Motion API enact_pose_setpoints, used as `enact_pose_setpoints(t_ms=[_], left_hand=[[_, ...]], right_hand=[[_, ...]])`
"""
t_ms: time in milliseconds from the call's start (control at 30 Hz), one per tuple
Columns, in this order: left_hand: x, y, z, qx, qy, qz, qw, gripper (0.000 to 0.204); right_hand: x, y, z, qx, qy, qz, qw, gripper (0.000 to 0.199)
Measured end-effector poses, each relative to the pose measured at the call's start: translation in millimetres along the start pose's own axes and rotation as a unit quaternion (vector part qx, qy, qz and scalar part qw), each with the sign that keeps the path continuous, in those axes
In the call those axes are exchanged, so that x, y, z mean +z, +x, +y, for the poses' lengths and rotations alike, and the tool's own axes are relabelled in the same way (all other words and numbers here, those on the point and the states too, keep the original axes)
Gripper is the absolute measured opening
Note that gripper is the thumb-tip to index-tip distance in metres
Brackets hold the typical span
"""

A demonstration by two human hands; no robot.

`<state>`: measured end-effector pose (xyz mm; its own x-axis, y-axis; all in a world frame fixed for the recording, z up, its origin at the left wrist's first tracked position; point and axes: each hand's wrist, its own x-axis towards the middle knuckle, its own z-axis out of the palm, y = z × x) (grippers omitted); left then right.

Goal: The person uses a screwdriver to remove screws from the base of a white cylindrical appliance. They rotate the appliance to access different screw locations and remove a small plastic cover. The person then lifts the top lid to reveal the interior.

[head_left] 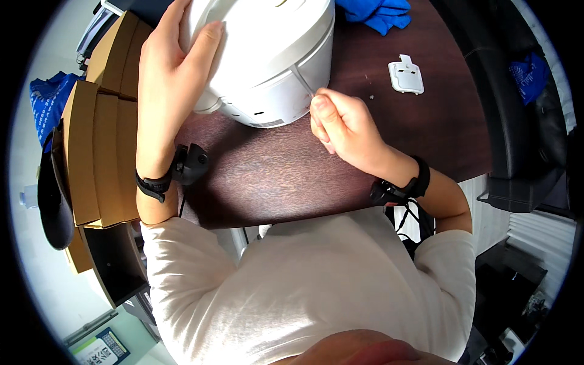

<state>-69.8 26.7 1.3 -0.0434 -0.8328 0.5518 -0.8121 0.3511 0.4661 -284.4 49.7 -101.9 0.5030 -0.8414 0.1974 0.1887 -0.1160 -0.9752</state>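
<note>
A white rounded appliance that looks like a rice cooker stands on the dark wooden table, cut off by the upper edge of the view. My left hand holds its left side, thumb pressed on the upper surface and fingers reaching over the far side. Close against the right side, by a seam in the casing, my right hand is closed in a pinch. A thin dark line runs from the seam to its fingertips; what they grip is too small to make out. A small white plastic part with a tab lies to the right.
Crumpled blue cloth lies at the far side of the table. Brown cardboard boxes are stacked along the left edge. Black padded seating borders the right side, with a blue bag on it. Each wrist wears a black strapped device.
</note>
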Motion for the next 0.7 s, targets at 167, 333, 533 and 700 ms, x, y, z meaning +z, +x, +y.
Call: enact_pose_setpoints(t_ms=[167,333,533,700], left_hand=[[-1.9,0.4,-4.7,0.004,-0.016,-0.009,1.0,0.045],[-2.2,-1.4,-7.0,0.018,0.003,-0.001,1.0,0.045],[0.3,-2.9,-3.3,-0.011,0.001,0.005,1.0,0.045],[0.7,-2.2,-3.1,0.008,-0.01,0.02,1.0,0.045]], right_hand=[[2.2,0.2,-12.6,0.013,-0.059,0.011,0.998,0.038],[-8.5,-4.3,-43.8,0.064,-0.14,-0.023,0.988,0.041],[-9.5,-6.1,-59.7,0.11,-0.159,-0.058,0.979,0.036],[-7.2,-6.3,-72.8,0.189,-0.114,-0.039,0.975,0.041]])
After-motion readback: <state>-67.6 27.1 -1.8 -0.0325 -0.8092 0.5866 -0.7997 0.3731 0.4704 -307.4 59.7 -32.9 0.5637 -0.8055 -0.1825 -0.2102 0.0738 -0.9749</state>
